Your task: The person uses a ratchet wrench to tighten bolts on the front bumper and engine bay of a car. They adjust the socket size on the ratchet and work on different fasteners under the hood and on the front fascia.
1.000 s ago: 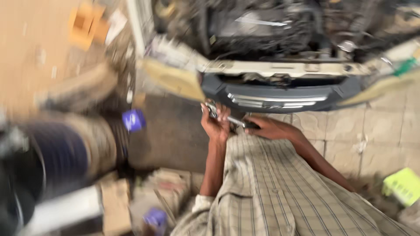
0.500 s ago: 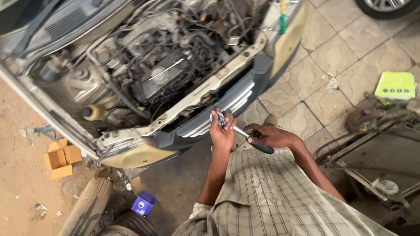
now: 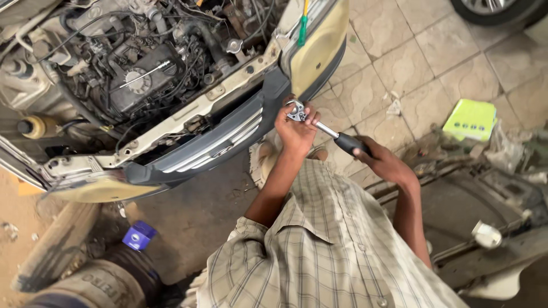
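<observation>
Left hand [image 3: 294, 134] fingers pinch the ratchet wrench [image 3: 319, 128] head; right hand [image 3: 382, 162] grips its handle, shaft slanting between them.

Your left hand [image 3: 294, 132] wraps over the ratchet [image 3: 319, 129] head, so you cannot see what sits in it. Your right hand [image 3: 383, 163] covers the end of its black handle. The car [image 3: 171, 85] is cut off at the top and left edges, the tyre [image 3: 496, 10] at the top. The small blue box [image 3: 138, 235] has markings too small to make out.
</observation>
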